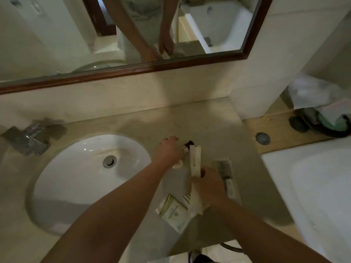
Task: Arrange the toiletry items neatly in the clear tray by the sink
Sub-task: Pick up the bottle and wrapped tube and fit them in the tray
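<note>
- Head view: the left hand (168,150) curls over a small dark-capped bottle (187,146), fingers closed on it; stand it upright at the back.
- The right hand (208,184) pinches a long white sachet (195,160); lay it flat beside the comb packet (225,170).
- Green-striped packets (173,211) lie on the worktop (209,122) right of the sink (91,175); the tray's edges can't be made out.

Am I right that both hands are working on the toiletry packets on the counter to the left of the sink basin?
Not quite: the head view shows the left hand, right hand and toiletry packets on the counter to the right of the sink basin, not the left.
</note>
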`<state>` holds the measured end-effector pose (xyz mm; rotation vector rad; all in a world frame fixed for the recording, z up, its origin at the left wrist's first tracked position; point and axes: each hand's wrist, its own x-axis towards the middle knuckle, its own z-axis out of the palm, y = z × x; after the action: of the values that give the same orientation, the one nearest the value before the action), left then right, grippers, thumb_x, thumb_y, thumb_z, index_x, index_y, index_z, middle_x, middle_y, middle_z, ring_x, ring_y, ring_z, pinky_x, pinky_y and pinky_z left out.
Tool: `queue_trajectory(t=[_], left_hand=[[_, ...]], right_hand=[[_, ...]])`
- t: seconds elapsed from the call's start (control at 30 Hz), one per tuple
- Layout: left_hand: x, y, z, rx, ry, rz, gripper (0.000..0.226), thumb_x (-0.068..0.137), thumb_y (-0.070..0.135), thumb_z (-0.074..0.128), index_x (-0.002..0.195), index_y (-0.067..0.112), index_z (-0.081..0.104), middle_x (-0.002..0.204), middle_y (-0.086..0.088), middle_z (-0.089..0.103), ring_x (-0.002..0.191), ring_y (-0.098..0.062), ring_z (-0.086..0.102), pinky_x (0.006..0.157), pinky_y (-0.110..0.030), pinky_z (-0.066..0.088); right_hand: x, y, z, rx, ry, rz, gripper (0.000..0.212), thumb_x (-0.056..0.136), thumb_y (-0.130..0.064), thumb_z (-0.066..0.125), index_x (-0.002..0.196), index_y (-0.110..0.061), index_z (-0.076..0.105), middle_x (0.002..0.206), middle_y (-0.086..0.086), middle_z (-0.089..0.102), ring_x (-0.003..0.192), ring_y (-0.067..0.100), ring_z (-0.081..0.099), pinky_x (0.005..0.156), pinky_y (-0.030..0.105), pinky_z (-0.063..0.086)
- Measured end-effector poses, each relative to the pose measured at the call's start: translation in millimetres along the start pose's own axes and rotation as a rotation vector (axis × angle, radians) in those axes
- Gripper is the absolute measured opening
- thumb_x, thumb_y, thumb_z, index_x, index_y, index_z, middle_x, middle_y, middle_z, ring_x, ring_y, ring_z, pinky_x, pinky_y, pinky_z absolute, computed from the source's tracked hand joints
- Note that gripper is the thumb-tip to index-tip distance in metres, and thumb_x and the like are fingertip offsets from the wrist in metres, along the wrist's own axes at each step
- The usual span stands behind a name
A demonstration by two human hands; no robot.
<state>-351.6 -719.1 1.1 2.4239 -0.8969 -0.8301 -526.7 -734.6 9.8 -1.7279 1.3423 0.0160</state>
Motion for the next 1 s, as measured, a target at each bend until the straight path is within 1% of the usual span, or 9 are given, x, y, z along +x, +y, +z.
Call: queue_trajectory(t=[0.1,0.2,0.3,0.43,0.57,0.67,0.8,0.87,1.0], left_hand=[[13,23,8,0.123,-0.077,0.020,0.059,0.080,0.044,0.063,0.131,0.018,0.048,0.125,-0.011,0.054,0.111,-0.030,0.057,0.091,-0.040,0.050],[14,37,16,0.342,-0.091,0.096,0.039,0.085,0.042,0.059,0.110,0.012,0.059,0.099,-0.006,0.061,0.087,-0.023,0.060,0.073,-0.031,0.048],[13,38,19,0.277,-0.047,0.046,0.025,0.090,0.035,0.054,0.092,0.010,0.061,0.077,-0.003,0.057,0.069,-0.019,0.056,0.062,-0.029,0.045],[6,31,-2,0.056,0.021,-0.016,0.018,0.082,0.022,0.063,0.097,0.012,0.063,0.086,-0.007,0.062,0.081,-0.025,0.062,0.069,-0.033,0.048],[-21,0,-48,-0.166,0.149,-0.045,0.021,0.082,0.024,0.067,0.100,0.015,0.064,0.086,-0.005,0.066,0.078,-0.024,0.065,0.071,-0.038,0.054],[-55,-36,-92,-0.330,0.287,-0.092,0.016,0.080,0.020,0.069,0.094,0.015,0.062,0.080,-0.004,0.065,0.069,-0.020,0.063,0.064,-0.034,0.053],[-124,-102,-153,-0.584,0.477,-0.130,0.013,0.082,0.013,0.069,0.091,0.013,0.060,0.081,0.000,0.062,0.066,-0.012,0.059,0.050,-0.014,0.045],[-165,-147,-181,-0.651,0.562,-0.166,0.012,0.082,0.013,0.067,0.092,0.013,0.060,0.085,0.001,0.063,0.073,-0.014,0.059,0.051,-0.013,0.045],[-246,-252,-221,-0.797,0.665,-0.214,0.017,0.081,0.010,0.069,0.096,0.011,0.064,0.097,-0.011,0.070,0.082,-0.020,0.064,0.059,-0.019,0.051]], right_hand=[[-1,8,-10,-0.010,0.051,0.037,0.020,0.088,-0.023,0.059,0.107,-0.018,0.064,0.084,-0.008,0.061,0.069,0.007,0.057,0.049,0.016,0.037],[1,13,-18,-0.007,0.037,0.053,0.023,0.085,-0.024,0.060,0.105,-0.016,0.066,0.091,-0.005,0.065,0.078,0.013,0.062,0.058,0.022,0.047],[6,12,-23,0.025,0.007,0.033,0.022,0.084,-0.026,0.062,0.104,-0.017,0.063,0.090,-0.005,0.062,0.081,0.015,0.060,0.065,0.026,0.046],[7,-5,-18,0.047,-0.038,-0.045,0.023,0.087,-0.030,0.063,0.107,-0.019,0.062,0.094,-0.006,0.063,0.079,0.012,0.060,0.057,0.021,0.043],[-4,-44,5,0.153,-0.099,-0.132,0.023,0.089,-0.030,0.063,0.110,-0.021,0.061,0.099,-0.003,0.067,0.086,0.014,0.066,0.069,0.031,0.056],[-21,-83,32,0.186,-0.140,-0.215,0.022,0.088,-0.029,0.064,0.107,-0.020,0.063,0.094,-0.004,0.068,0.083,0.014,0.067,0.074,0.037,0.059],[-64,-139,86,0.181,-0.187,-0.405,0.007,0.086,-0.023,0.062,0.090,-0.018,0.065,0.081,0.001,0.067,0.068,0.014,0.061,0.055,0.028,0.047],[-93,-167,121,0.163,-0.267,-0.494,0.005,0.088,-0.021,0.064,0.087,-0.026,0.064,0.081,-0.007,0.066,0.071,0.009,0.061,0.057,0.024,0.044],[-160,-208,206,0.103,-0.420,-0.558,0.012,0.087,-0.018,0.065,0.099,-0.020,0.066,0.091,-0.004,0.068,0.082,0.015,0.065,0.061,0.025,0.045]])
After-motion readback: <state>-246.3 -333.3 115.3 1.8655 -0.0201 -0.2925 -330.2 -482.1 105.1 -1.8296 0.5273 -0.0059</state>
